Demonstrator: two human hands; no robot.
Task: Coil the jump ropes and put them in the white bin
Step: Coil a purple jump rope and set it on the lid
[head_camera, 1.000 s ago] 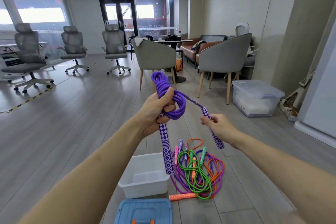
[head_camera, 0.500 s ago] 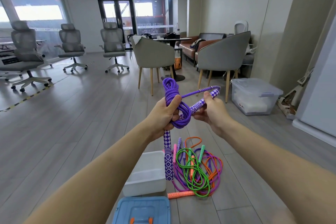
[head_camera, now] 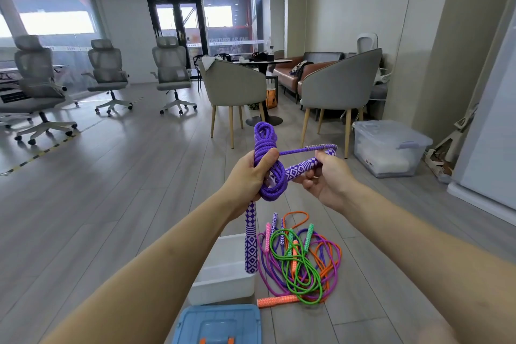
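My left hand (head_camera: pixel 248 176) grips a coiled purple jump rope (head_camera: pixel 265 159) held up at chest height; one purple-and-white handle (head_camera: pixel 250 243) hangs down from the fist. My right hand (head_camera: pixel 325 176) pinches the rope's other handle (head_camera: pixel 305 166), whose tip is poked into the loop beside the coil, and a short stretch of rope runs back from it to the coil. On the floor below stands the white bin (head_camera: pixel 223 285). To its right lies a tangled pile of green, orange, pink and purple jump ropes (head_camera: pixel 300 262).
A blue lid (head_camera: pixel 220 324) lies on the floor in front of the white bin. A clear storage box (head_camera: pixel 388 148) stands at the right by the wall. Two grey armchairs (head_camera: pixel 234 89) and a round table are ahead; office chairs (head_camera: pixel 33 84) line the left.
My right hand swung its handle up from hanging low at the right, then drew it left into the loop by the coil. The left hand kept its grip on the coil.
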